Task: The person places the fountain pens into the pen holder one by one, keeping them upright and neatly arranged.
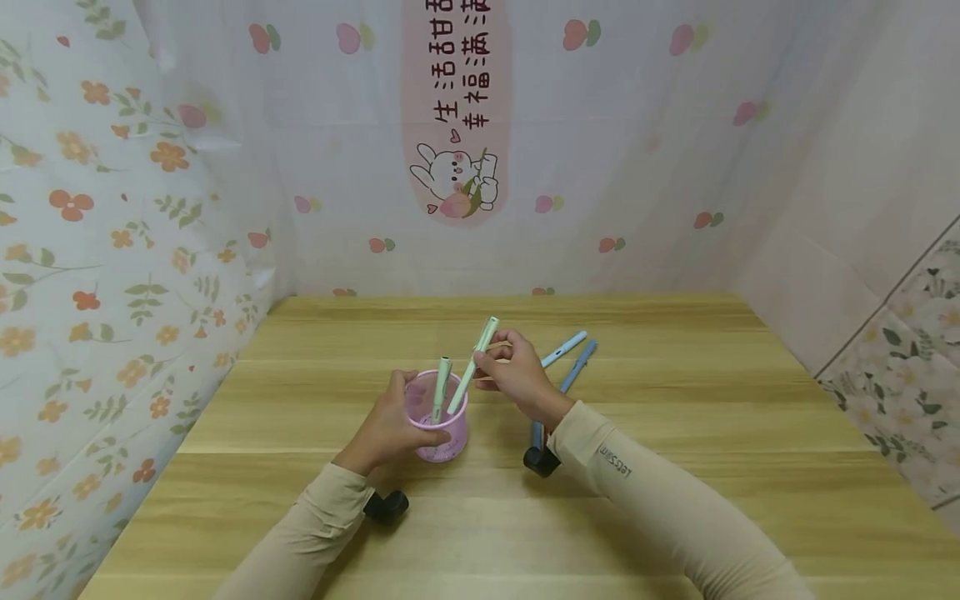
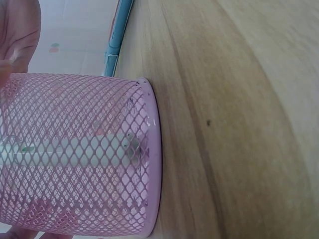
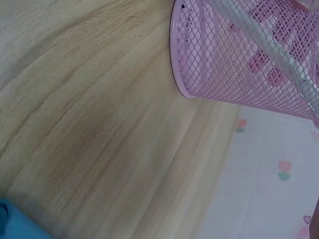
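Note:
My left hand (image 1: 390, 425) grips a pink mesh pen cup (image 1: 460, 438), which stands upright on the wooden table, thumb across its near side. Inside leans a light green pen (image 1: 441, 387), also visible through the mesh in the left wrist view. Over the rim, my right hand (image 1: 521, 375) pinches a second light green pen (image 1: 486, 333), tilted, its lower end within the cup's mouth. A light blue pen (image 1: 570, 345) and a darker blue pen (image 1: 581, 363) lie on the table behind the right hand, partly hidden by it.
A blue piece (image 1: 537, 435) shows beside the right wrist, mostly covered. Black wrist cameras (image 1: 387, 506) hang below both forearms. A printed curtain (image 1: 637, 167) stands behind the table (image 1: 337, 333), with floral cloth (image 1: 112, 292) along the left side.

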Action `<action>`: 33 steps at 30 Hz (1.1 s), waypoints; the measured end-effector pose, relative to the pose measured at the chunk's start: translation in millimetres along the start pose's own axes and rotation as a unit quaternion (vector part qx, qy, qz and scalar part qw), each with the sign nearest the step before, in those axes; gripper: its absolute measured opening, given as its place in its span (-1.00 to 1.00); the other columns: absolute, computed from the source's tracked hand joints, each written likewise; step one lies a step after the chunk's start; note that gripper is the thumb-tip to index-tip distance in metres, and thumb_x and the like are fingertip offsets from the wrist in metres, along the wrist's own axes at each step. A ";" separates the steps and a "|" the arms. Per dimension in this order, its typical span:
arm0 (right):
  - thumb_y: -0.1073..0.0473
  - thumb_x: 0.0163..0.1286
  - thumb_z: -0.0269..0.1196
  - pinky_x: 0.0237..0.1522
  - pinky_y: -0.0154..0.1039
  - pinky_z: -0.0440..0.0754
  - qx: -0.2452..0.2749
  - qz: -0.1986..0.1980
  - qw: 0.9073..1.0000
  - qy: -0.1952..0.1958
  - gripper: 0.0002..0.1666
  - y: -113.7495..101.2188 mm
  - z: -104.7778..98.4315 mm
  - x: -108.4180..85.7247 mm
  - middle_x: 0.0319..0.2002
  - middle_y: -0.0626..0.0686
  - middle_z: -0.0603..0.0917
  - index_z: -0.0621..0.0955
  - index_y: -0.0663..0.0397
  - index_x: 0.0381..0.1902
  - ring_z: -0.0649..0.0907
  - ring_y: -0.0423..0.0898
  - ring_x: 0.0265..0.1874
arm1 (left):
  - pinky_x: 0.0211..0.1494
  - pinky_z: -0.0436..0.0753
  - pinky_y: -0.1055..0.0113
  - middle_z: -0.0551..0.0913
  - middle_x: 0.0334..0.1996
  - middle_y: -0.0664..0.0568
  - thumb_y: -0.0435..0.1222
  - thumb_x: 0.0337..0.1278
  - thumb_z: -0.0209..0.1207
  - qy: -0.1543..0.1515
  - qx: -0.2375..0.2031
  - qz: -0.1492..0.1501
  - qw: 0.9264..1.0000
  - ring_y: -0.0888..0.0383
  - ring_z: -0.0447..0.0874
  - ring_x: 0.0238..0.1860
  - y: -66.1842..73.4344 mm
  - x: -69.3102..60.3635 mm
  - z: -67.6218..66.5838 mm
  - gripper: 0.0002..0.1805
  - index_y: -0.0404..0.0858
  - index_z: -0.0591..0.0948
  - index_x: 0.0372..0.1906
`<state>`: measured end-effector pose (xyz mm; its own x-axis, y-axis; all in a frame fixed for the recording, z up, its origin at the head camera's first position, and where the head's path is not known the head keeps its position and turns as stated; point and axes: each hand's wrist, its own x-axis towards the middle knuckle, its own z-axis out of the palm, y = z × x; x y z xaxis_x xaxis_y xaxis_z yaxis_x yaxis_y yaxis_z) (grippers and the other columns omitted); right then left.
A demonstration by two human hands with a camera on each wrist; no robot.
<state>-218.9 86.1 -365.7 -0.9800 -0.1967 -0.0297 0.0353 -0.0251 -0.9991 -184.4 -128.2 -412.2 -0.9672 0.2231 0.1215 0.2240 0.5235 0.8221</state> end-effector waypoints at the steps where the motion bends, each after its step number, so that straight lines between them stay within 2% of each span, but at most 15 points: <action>1: 0.36 0.41 0.17 -0.24 -0.17 0.70 -0.003 -0.002 1.000 -0.002 -0.64 1.6 1.6 -0.9 -0.28 0.12 0.58 0.35 0.29 0.09 0.68 -0.07 -0.36 | 0.04 0.57 0.00 0.50 0.05 -0.31 -0.22 -0.52 0.63 0.000 -0.003 -0.003 1.000 -0.13 0.55 0.00 -0.6 -1.5 -0.2 0.12 -0.37 0.19 0.26; 3: 0.37 0.40 0.17 -0.24 -0.17 0.70 -0.007 -0.001 1.000 -0.005 -0.67 3.6 4.6 -2.4 -0.27 0.14 0.58 0.37 0.29 0.06 0.67 -0.05 -0.35 | 0.05 0.56 -0.01 0.49 0.06 -0.31 -0.21 -0.50 0.63 -0.001 -0.005 -0.001 1.000 -0.14 0.54 0.01 -1.5 -4.1 -0.8 0.11 -0.38 0.19 0.26; 9: 0.36 0.40 0.17 -0.24 -0.16 0.70 -0.017 -0.004 1.000 -0.015 -0.68 -0.7 3.9 -0.3 -0.25 0.15 0.57 0.38 0.31 0.06 0.68 -0.04 -0.32 | 0.08 0.53 -0.05 0.49 0.08 -0.36 -0.21 -0.50 0.63 0.004 0.003 0.010 1.000 -0.19 0.53 0.03 3.1 0.9 -2.6 0.11 -0.39 0.20 0.25; 14: 0.36 0.40 0.17 -0.21 -0.14 0.70 -0.017 0.013 1.000 -0.016 -0.68 2.2 1.9 -2.1 -0.21 0.19 0.57 0.39 0.29 0.06 0.68 -0.04 -0.31 | 0.08 0.53 -0.06 0.47 0.11 -0.37 -0.22 -0.52 0.63 0.000 0.005 0.010 1.000 -0.19 0.53 0.04 -0.9 -3.3 -2.2 0.10 -0.41 0.20 0.22; 18: 0.34 0.41 0.17 -0.19 -0.13 0.69 -0.021 0.015 1.000 -0.011 -0.67 3.7 -6.8 -0.6 -0.20 0.23 0.57 0.38 0.30 0.06 0.69 0.04 -0.26 | 0.11 0.51 -0.07 0.44 0.16 -0.38 -0.20 -0.50 0.63 -0.003 0.001 0.010 1.000 -0.20 0.50 0.08 -0.7 -3.1 -1.9 0.11 -0.38 0.19 0.23; 25: 0.26 0.44 0.17 -0.19 -0.14 0.69 -0.040 0.037 0.999 0.004 -0.66 6.0 -23.7 2.8 -0.24 0.13 0.60 0.38 0.26 0.09 0.67 0.16 -0.15 | 0.14 0.48 -0.08 0.42 0.18 -0.40 -0.22 -0.50 0.63 -0.003 0.002 0.006 1.000 -0.22 0.48 0.11 1.1 -4.0 -2.0 0.11 -0.40 0.19 0.24; 33: 0.24 0.44 0.15 -0.15 -0.10 0.68 -0.052 0.051 0.997 0.022 -0.61 8.2 -45.8 9.1 -0.15 0.20 0.59 0.34 0.27 0.12 0.65 0.22 -0.08 | 0.13 0.50 -0.07 0.43 0.17 -0.39 -0.23 -0.49 0.62 -0.009 0.001 0.003 1.000 -0.21 0.50 0.09 2.6 -3.2 -1.9 0.10 -0.38 0.19 0.24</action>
<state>-236.5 129.0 -375.7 -0.9799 -0.1503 -0.1311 0.1176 0.0956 -0.9885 -181.0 -129.2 -409.4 -0.9635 0.2408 0.1169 0.2304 0.5238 0.8201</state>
